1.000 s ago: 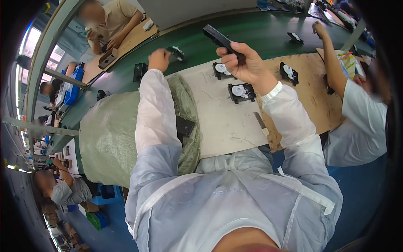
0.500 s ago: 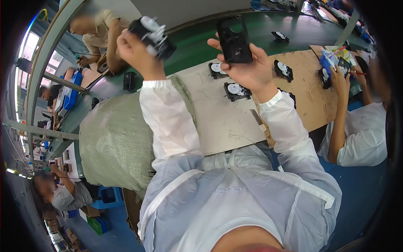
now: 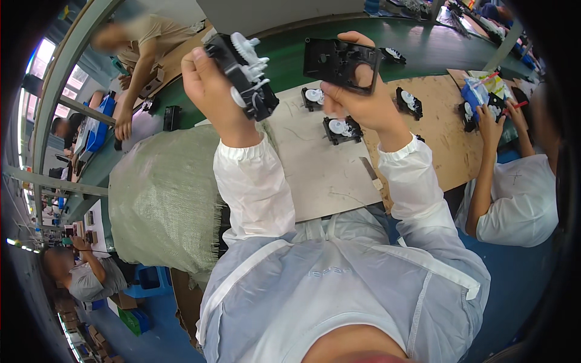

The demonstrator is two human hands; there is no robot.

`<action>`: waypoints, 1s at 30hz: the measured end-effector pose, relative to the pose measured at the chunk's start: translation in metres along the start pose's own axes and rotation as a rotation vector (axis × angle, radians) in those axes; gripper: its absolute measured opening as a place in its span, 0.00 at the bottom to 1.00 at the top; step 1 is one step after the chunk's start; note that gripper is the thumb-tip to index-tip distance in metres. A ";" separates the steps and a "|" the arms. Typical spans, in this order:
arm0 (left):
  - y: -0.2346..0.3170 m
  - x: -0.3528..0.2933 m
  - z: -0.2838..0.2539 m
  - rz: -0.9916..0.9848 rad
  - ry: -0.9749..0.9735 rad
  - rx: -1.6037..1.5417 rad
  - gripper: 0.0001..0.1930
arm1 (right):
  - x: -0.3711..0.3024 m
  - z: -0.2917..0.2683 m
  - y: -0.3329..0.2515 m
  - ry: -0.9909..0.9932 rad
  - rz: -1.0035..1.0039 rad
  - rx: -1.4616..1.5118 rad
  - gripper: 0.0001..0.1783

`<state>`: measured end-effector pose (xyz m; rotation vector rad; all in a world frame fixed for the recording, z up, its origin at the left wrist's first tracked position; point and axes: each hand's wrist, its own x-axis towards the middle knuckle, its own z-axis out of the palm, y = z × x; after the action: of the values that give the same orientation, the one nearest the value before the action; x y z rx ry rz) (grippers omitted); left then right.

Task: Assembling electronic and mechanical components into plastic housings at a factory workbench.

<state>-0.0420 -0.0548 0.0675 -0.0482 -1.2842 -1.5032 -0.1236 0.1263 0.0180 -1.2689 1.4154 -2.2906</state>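
Observation:
My left hand [image 3: 213, 100] is closed on a black plastic gear assembly [image 3: 239, 75] with white gears along its upper side, held tilted above the bench. To its right, my right hand [image 3: 370, 107] grips a black plastic cover [image 3: 330, 60], a rectangular shell whose hollow inner side shows, with a round opening near one end. The two parts are apart. Below my right hand, a gear assembly [image 3: 342, 129] with white wheels lies on the pale board, and another gear assembly [image 3: 313, 98] sits just behind it. A further gear assembly [image 3: 409, 103] rests to the right.
A pale board [image 3: 321, 175] and a brown board [image 3: 451, 145] lie over the green conveyor belt [image 3: 284, 45]. A bulky woven sack [image 3: 163, 199] stands at my left. Co-workers sit at right and far left; one co-worker's hand [image 3: 123, 127] reaches onto the belt near a black part [image 3: 172, 118].
My right hand has turned the cover from upright to lying sideways. My left hand has shifted slightly right and lower, turning the gear assembly. A co-worker at far left has reached toward the belt.

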 end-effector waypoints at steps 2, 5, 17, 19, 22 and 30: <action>0.001 -0.004 0.000 0.002 -0.007 0.032 0.12 | 0.003 0.000 0.007 -0.028 -0.049 0.001 0.47; 0.001 -0.008 -0.003 -0.030 -0.071 0.118 0.12 | 0.008 0.001 0.025 -0.198 -0.123 0.410 0.38; 0.009 -0.025 0.013 -0.074 -0.064 0.246 0.14 | 0.011 0.046 0.020 -0.058 -0.195 0.123 0.19; 0.007 -0.025 0.011 -0.069 -0.063 0.257 0.14 | 0.010 0.045 0.021 -0.080 -0.198 0.086 0.19; 0.006 -0.024 0.010 -0.065 -0.063 0.266 0.14 | 0.010 0.044 0.022 -0.101 -0.201 0.047 0.19; 0.007 -0.026 0.012 -0.057 -0.022 0.287 0.14 | 0.010 0.051 0.019 -0.126 -0.241 0.030 0.19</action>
<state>-0.0336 -0.0273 0.0607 0.1608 -1.5185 -1.3552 -0.0980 0.0779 0.0183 -1.6222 1.2420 -2.3192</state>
